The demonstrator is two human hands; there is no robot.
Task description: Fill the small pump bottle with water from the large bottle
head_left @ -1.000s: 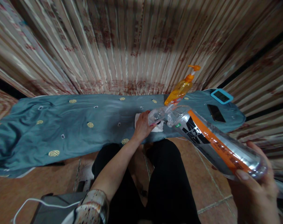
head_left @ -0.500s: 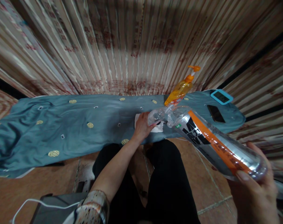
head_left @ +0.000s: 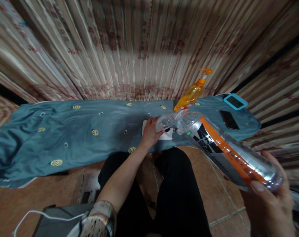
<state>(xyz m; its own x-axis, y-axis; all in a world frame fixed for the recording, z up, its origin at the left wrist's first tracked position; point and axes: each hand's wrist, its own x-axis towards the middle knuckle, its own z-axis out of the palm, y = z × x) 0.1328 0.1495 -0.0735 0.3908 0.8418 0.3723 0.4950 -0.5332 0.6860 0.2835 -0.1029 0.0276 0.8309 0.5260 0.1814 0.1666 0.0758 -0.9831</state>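
Note:
My right hand (head_left: 270,194) is closed round the base of a large clear plastic bottle (head_left: 220,148) with an orange and silver label. That bottle is tilted, its neck end pointing left and toward the cloth. My left hand (head_left: 150,131) has its fingers wrapped about a small clear plastic bottle (head_left: 165,121), which leans with its upper end against or close to the large bottle's mouth. Whether the two mouths touch I cannot tell. Beneath the small bottle lies a white tissue (head_left: 167,135). Just behind stands a pump bottle of orange liquid (head_left: 188,97).
A blue-framed digital clock (head_left: 235,101) and a dark phone (head_left: 229,119) lie at the right end of the cloth-covered bench (head_left: 65,126). Pleated curtains (head_left: 129,49) hang behind it. At lower left, a white cable (head_left: 55,217) crosses a grey box (head_left: 62,225).

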